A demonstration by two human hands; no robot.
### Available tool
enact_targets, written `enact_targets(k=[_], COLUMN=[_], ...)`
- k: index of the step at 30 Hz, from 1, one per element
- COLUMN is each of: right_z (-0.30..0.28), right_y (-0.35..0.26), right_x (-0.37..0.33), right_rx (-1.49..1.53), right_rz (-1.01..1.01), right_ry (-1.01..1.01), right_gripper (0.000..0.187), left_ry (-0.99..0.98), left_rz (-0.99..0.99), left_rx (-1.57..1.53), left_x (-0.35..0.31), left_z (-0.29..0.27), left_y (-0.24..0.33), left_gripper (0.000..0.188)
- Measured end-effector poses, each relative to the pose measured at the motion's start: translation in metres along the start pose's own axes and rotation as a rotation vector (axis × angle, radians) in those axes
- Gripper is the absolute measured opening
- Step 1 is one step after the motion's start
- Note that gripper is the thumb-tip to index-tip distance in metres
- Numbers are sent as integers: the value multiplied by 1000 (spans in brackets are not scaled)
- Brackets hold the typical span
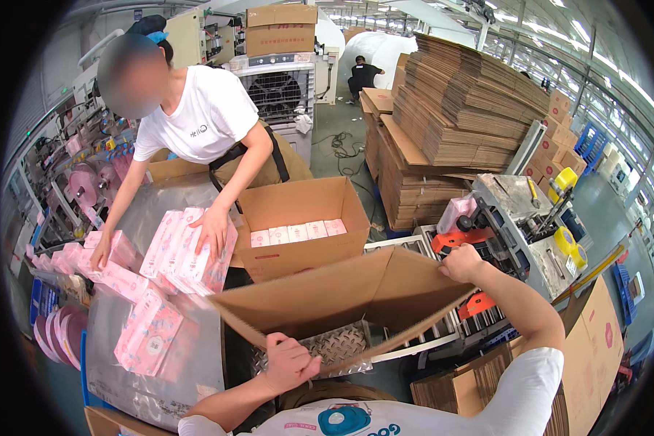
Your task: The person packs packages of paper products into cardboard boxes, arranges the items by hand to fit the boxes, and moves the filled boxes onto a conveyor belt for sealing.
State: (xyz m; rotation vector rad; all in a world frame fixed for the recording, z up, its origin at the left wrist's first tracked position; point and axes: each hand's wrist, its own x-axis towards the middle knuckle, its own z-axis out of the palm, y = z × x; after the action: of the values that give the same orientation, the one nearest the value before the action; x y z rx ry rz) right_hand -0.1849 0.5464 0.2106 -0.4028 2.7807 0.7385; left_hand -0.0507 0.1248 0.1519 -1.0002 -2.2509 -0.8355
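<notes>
Head view: both hands hold an open brown carton [309,309], a tall-sided sleeve of cardboard tilted in front of the body. The left hand [291,361] is closed in a fist around its near edge, thumb side up. The right hand [463,263] grips the rim at the far right corner, fingers bent over the cardboard, the forearm coming in from the lower right. Through the carton's opening a patterned metal plate [338,345] shows, with a roller conveyor [443,327] running on to the right.

Just beyond the carton stands a second box [301,263], its top open, with a row of pink-and-white packs [298,232] inside. To the left, a grey metal desk [189,385] carries more pink packages [149,330], some lying, some standing in a tight group. A co-worker [203,120] in a white T-shirt leans over that desk and touches the packages with both arms stretched out.

Tall stacks of flattened cardboard [472,105] rise behind the conveyor. At the right, near the right hand, sits a machine with orange-red parts [461,239]; yellow tape rolls [564,182] lie farther right.
</notes>
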Motion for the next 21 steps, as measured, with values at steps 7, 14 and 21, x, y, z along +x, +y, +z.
enact_targets(k=[7,14,21], right_z=[40,39,21], right_y=[-140,-116,-136], right_x=[-18,-63,-28], right_rx=[515,947,412], right_rz=[-137,-885,-570], right_ry=[-276,-679,173], right_gripper=[49,84,96], left_ry=[-738,-669,130], left_rz=[273,-68,-39], left_rx=[-247,-340,589], left_x=[-46,-82,85], left_z=[80,117,23], left_y=[-21,-50,-117], left_gripper=[34,20,43])
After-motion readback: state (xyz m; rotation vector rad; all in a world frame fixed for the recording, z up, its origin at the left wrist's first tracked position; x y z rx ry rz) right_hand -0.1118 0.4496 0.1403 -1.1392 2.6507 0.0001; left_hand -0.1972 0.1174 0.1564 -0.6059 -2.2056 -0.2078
